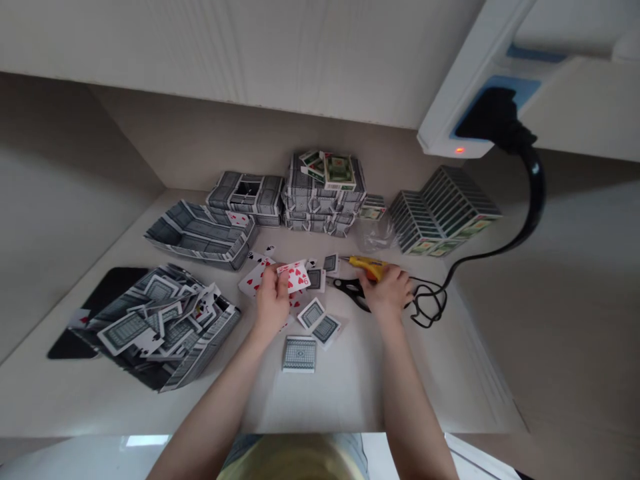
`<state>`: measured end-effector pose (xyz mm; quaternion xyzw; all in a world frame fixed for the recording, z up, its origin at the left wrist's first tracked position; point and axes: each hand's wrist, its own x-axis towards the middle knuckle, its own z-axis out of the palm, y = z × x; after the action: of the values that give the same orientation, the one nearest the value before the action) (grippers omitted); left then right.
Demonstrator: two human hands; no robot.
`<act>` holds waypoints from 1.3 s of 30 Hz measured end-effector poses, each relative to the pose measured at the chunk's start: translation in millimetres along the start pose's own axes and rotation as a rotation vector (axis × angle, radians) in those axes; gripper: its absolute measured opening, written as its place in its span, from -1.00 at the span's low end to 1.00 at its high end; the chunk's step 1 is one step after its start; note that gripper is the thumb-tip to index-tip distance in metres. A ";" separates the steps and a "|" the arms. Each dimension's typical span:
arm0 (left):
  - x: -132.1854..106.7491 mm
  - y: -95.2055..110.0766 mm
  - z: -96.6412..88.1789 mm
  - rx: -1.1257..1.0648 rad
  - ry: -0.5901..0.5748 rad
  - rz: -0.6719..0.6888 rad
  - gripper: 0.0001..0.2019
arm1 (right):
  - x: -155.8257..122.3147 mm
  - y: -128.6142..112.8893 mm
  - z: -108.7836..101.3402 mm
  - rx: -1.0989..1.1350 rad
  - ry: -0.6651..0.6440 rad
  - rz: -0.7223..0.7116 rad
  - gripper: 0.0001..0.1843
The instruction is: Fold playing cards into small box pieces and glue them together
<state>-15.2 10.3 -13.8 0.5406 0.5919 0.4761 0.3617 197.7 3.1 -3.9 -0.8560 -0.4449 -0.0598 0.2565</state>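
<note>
My left hand [271, 301] is closed on a red heart playing card [295, 276], holding it face up above loose cards on the white table [350, 387]. My right hand [389, 291] is wrapped round a yellow glue gun [369, 266], whose black cord [430, 300] trails to the right. Black scissors [350, 289] lie just left of that hand. Several face-down cards [319, 321] lie between my hands, and a squared deck [299, 353] sits nearer to me.
A box of jumbled cards [160, 327] sits at the left on a black mat. Folded card constructions [203, 230], stacked ones [323, 197] and rows of packs [443, 210] line the back. A power strip [475, 100] with a black plug hangs on the right.
</note>
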 end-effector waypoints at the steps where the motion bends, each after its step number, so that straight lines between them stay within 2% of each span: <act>1: -0.2 0.5 0.7 -0.037 -0.007 -0.020 -0.75 | 1.2 2.9 2.2 -0.039 -0.049 0.007 -0.37; 4: -0.7 0.4 2.5 -0.088 -0.008 -0.051 -0.75 | 3.5 6.3 5.0 -0.070 -0.177 0.016 -0.41; 6: -0.7 -0.1 2.4 -0.044 0.012 -0.039 -0.76 | 5.2 5.9 3.2 -0.052 -0.196 0.061 -0.43; 10: -0.5 2.6 -0.5 0.095 0.090 0.066 -0.81 | 6.5 1.6 -2.7 0.162 -0.102 0.101 -0.41; 12: -0.9 4.8 -1.8 0.108 0.115 0.109 -0.82 | 3.9 -3.0 -4.5 0.332 -0.033 0.037 -0.35; 15: -2.3 6.9 -1.9 0.077 0.120 0.092 -0.81 | -4.7 -12.8 -6.9 0.483 0.007 -0.130 -0.23; 18: -4.3 8.4 -0.6 0.038 0.103 0.062 -0.79 | -15.9 -23.2 -11.3 0.479 -0.065 -0.293 -0.27; 22: -6.4 11.1 0.5 0.007 0.077 0.082 -0.79 | -25.5 -30.9 -16.5 0.420 -0.193 -0.377 -0.40; 30: -7.3 7.7 0.5 0.024 0.062 0.106 -0.78 | -25.7 -27.4 -13.1 0.391 -0.230 -0.433 -0.37; 39: -6.6 7.5 0.6 0.046 0.073 0.112 -0.78 | -25.3 -25.2 -11.8 0.384 -0.227 -0.415 -0.31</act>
<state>-11.4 3.6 -7.4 0.5633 0.5841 0.5015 0.3001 164.1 -9.4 7.6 -0.6839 -0.6392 0.0701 0.3447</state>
